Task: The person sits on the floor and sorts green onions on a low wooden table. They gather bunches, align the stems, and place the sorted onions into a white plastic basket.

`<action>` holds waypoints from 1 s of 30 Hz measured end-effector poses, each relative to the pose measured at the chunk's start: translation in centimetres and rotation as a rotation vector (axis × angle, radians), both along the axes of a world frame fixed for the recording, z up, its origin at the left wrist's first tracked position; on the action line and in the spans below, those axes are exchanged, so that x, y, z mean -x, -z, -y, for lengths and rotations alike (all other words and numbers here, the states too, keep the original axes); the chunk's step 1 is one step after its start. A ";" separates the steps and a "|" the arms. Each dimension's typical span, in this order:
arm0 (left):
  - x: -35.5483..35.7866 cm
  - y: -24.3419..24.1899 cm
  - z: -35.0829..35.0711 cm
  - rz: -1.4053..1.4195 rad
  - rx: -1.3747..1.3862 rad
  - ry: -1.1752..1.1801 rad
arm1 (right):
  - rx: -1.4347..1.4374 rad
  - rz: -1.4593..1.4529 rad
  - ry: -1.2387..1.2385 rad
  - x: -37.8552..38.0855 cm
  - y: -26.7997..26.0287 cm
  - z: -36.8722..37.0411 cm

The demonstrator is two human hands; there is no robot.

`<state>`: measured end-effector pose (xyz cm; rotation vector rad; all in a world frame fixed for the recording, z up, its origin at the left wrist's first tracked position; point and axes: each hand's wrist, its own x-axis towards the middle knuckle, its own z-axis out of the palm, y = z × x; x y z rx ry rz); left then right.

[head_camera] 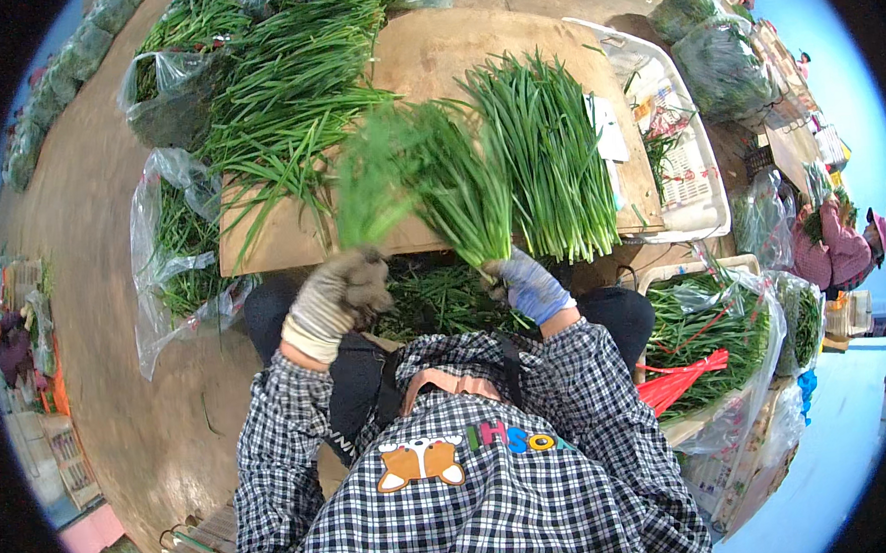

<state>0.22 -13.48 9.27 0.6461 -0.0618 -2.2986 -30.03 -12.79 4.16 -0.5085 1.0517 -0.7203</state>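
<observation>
My gloved left hand (342, 291) grips a small bunch of garlic chives (369, 179) by the stem ends, its leaves blurred. In my gloved right hand (527, 283) is a fuller bunch of garlic chives (465, 189), its leaves fanned over the wooden board (432, 59). Right of that bunch, a neat stack of chives (549, 158) lies with its pale ends towards me. A loose heap of chives (291, 97) covers the board's left part. Below the board's near edge, between my knees, are more loose chives (444, 299).
A white plastic crate (716, 187) adjoins the board's right side. Beside my right knee stands a lined crate of chives (715, 315) with red ties (681, 380) on top. Clear plastic bags of greens (186, 245) flank the board's left. Another person (836, 245) is at far right.
</observation>
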 end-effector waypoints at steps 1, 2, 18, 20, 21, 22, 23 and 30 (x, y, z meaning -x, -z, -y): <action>-0.2 -0.8 0.6 -0.148 0.073 -0.081 | 0.073 0.145 0.037 0.2 -0.1 0.4; -0.5 -1.4 1.2 -0.332 0.125 -0.162 | 0.025 0.106 0.106 -0.1 0.0 1.0; 7.5 11.0 -2.8 0.551 -0.056 0.008 | -0.050 -0.179 -0.094 -2.4 2.5 -1.6; 7.8 11.7 -2.4 0.708 0.115 0.047 | 0.013 -0.319 -0.015 -2.5 3.3 -1.6; 8.0 11.8 -2.3 0.676 0.059 0.056 | 0.093 -0.398 -0.064 -2.5 3.7 -1.5; 8.1 11.6 -2.1 0.604 0.026 0.071 | 0.165 -0.485 -0.121 -3.0 4.1 -1.6; 8.2 11.3 -2.1 0.554 0.014 0.088 | 0.202 -0.624 -0.150 -3.2 4.4 -1.5; 8.2 6.9 -2.2 0.104 0.042 0.090 | -0.168 0.212 -0.219 -4.1 1.9 -2.2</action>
